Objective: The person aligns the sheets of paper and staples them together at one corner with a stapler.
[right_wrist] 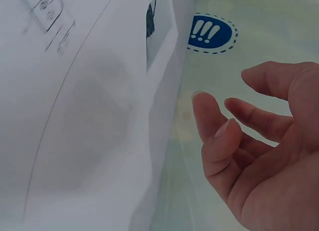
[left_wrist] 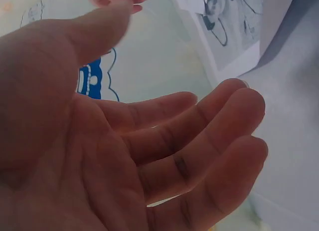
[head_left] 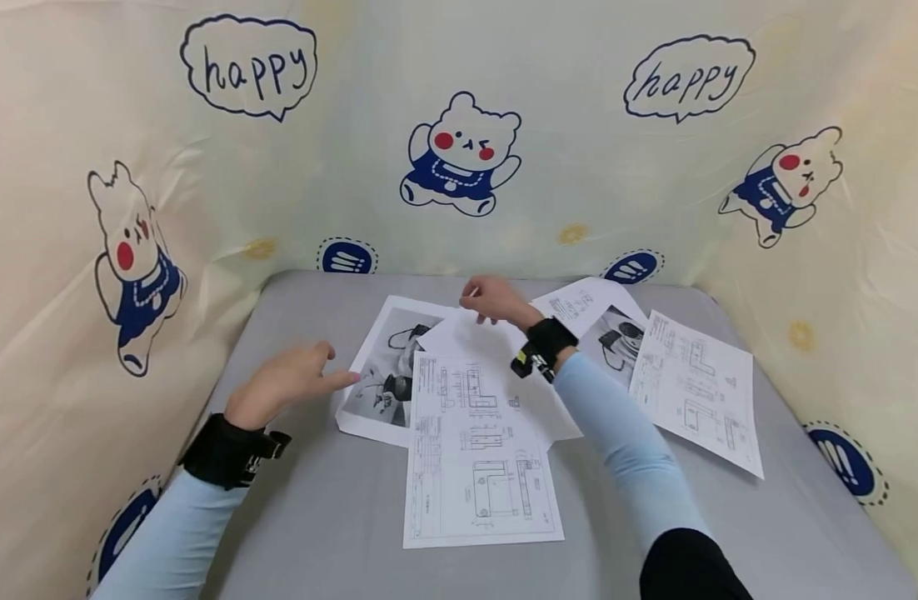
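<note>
My left hand [head_left: 286, 379] hovers beside the left edge of a white, box-like block [head_left: 351, 414] with a grey printed photo on top. Its fingers are spread and relaxed, and the palm in the left wrist view is bare. My right hand [head_left: 496, 298] is over the far edge of the papers, its fingers loosely bent, with nothing between them in the right wrist view. A sheet with technical drawings [head_left: 481, 500] lies over the block's front and hangs past it toward me. Behind it, a blank white sheet [head_left: 477, 335] covers part of the photo.
To the right, another drawing sheet [head_left: 699, 392] lies at a slant, overlapping a second photo print [head_left: 612, 342]. A further printed sheet [head_left: 579, 300] is at the back. Grey cloth [head_left: 316, 517] covers the table, and a patterned curtain [head_left: 579, 192] surrounds it.
</note>
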A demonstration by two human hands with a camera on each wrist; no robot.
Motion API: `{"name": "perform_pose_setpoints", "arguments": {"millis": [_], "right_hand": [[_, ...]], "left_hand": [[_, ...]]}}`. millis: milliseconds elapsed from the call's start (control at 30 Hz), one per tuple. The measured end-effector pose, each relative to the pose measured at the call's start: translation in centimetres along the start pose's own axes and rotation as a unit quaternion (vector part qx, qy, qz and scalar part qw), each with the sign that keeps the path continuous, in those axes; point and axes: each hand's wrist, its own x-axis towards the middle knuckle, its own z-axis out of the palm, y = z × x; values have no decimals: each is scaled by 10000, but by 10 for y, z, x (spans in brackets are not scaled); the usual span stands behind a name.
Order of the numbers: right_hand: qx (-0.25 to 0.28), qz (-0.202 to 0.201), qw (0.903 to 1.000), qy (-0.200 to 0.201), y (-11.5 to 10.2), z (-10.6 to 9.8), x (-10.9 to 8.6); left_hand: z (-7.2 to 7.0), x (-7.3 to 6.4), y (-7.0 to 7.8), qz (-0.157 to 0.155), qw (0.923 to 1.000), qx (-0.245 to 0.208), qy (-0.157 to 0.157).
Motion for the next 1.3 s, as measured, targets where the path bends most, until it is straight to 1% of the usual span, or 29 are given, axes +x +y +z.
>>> {"name": "perform_pose_setpoints", "arguments": {"millis": [133, 267, 367, 433, 567, 667, 767, 900, 1000, 1067, 1300], "right_hand": [[-12, 50, 10000, 57, -8, 15, 21], [-291, -3, 9992, 282, -10, 29, 36], [-520, -109, 9978, 388, -9, 41, 49], [-577, -127, 9976, 373, -8, 47, 56], [-850, 61, 9958, 328, -8, 53, 67], [-1169, 240, 9924, 310, -7, 54, 71], [-1341, 262, 9900, 338, -6, 56, 73], [-1383, 159, 9899, 256, -6, 58, 72], [-1462, 102, 9891, 98, -5, 61, 74], [-1523, 116, 9883, 15, -4, 62, 75], [-1526, 247, 9880, -5, -2, 62, 80]], "left_hand": [[12, 5, -6, -220, 9994, -85, -267], [25, 9, -9, -350, 9977, -277, -520], [32, 6, -12, -516, 9957, -503, -588], [35, 5, -13, -634, 9944, -588, -603], [41, 4, -14, -713, 9934, -591, -676], [45, 6, -14, -693, 9936, -589, -664], [49, 7, -15, -657, 9947, -537, -573], [54, 7, -17, -545, 9962, -507, -458], [57, 7, -18, -536, 9963, -516, -434], [60, 7, -18, -545, 9964, -490, -431], [62, 7, -18, -583, 9972, -332, -343]]}}
